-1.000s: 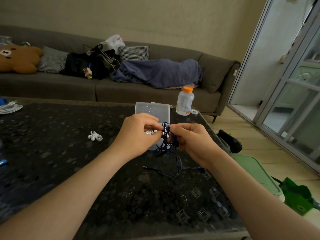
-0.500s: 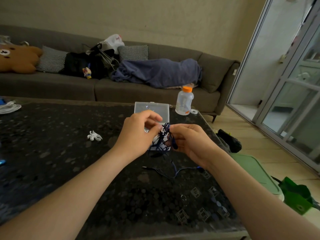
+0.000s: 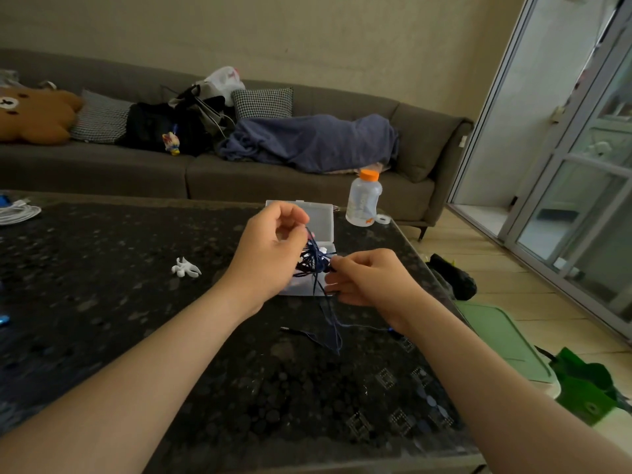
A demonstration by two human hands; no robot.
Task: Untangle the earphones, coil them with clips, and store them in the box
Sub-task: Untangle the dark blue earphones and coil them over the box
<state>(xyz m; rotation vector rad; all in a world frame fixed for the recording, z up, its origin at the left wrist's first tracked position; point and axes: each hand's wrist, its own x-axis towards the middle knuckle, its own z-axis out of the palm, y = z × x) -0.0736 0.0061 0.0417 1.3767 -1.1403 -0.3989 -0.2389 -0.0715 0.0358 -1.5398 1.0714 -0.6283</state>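
Lifted since a moment ago, the left grip (image 3: 270,254) sits higher and farther from the right grip (image 3: 366,278), drawing a strand up. Each grip pinches dark blue cord, the left at its fingertips and the right on the tangle's other side. Between them the earphones (image 3: 314,263) hang knotted in front of the open box (image 3: 319,217), with loose cord and the plug trailing onto the surface (image 3: 102,285). A white clip (image 3: 186,268) lies to the left, and a bottle (image 3: 363,200) stands just right of the box.

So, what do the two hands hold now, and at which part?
Both hold the earphones at the tangle: the left hand pinches a strand at its top, the right hand pinches its right side.
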